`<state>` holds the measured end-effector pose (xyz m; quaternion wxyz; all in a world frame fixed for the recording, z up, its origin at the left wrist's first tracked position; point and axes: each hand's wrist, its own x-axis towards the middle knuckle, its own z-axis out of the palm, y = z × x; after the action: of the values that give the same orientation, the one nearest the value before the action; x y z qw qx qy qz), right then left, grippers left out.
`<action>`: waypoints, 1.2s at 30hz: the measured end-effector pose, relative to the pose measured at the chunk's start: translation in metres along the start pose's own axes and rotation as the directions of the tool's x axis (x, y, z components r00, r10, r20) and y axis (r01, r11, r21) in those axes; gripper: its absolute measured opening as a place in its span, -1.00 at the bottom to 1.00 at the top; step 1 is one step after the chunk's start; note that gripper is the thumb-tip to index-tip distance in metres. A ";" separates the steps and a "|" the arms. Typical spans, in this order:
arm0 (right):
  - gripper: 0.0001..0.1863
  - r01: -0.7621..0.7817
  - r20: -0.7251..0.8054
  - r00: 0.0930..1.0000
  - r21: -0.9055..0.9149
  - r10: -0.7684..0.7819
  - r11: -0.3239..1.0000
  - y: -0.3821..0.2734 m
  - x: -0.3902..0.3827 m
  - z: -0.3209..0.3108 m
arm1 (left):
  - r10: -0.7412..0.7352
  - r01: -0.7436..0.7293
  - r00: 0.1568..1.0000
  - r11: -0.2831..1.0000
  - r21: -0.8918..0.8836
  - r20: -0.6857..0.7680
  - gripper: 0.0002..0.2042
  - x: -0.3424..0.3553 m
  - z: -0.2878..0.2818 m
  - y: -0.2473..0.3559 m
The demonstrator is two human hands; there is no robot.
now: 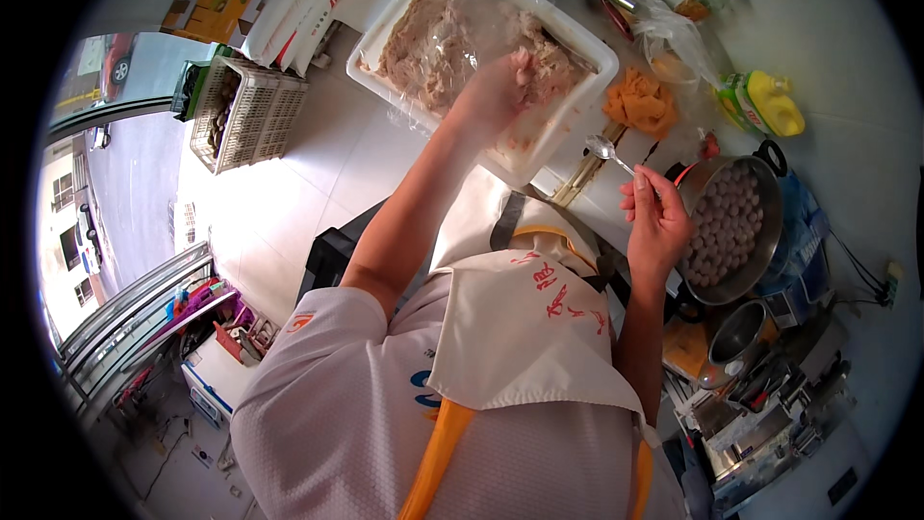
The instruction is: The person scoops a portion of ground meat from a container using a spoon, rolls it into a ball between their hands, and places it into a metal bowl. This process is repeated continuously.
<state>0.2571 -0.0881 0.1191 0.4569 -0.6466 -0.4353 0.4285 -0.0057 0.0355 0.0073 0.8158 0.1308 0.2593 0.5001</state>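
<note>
A white plastic tub [555, 138] stands in front of me, with a big mass of pale pink minced meat paste [421, 43] in it and clear plastic film along its edge. My left hand [499, 91] is down in the tub at its right part, fingers curled in on some of the paste; the fingertips are partly hidden. To the right of the tub, my right hand [659, 217] pinches the handle of a metal spoon [602, 146], whose bowl points toward the tub. Just beyond that hand sits a metal pot [767, 243] full of round greyish meatballs [727, 221].
Behind the spoon lie a crumpled orange cloth or bag [642, 101] and a clear plastic bag [674, 39]. A yellow-capped bottle [770, 106] and a jar [707, 2] stand at the wall. An empty metal pot [739, 329] is lower right. A white crate [265, 116] stands left.
</note>
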 end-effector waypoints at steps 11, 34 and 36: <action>-0.81 -0.016 -0.013 1.000 0.010 0.017 1.000 0.001 -0.002 -0.003 | 0.050 0.118 0.949 0.859 0.497 -0.312 -0.78 -0.001 0.000 -0.006; -0.82 -0.007 0.000 1.000 0.001 0.007 1.000 0.003 -0.001 -0.004 | 0.135 0.003 0.946 0.907 0.422 -0.295 -0.83 0.005 -0.003 -0.011; -0.82 -0.005 -0.003 1.000 0.003 0.005 1.000 0.002 0.000 -0.004 | -0.039 0.085 0.990 0.936 0.343 -0.137 -0.78 -0.003 -0.010 0.000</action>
<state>0.2614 -0.0895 0.1176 0.4574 -0.6476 -0.4324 0.4295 -0.0122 0.0318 -0.0004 0.7768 0.2322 0.3995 0.4278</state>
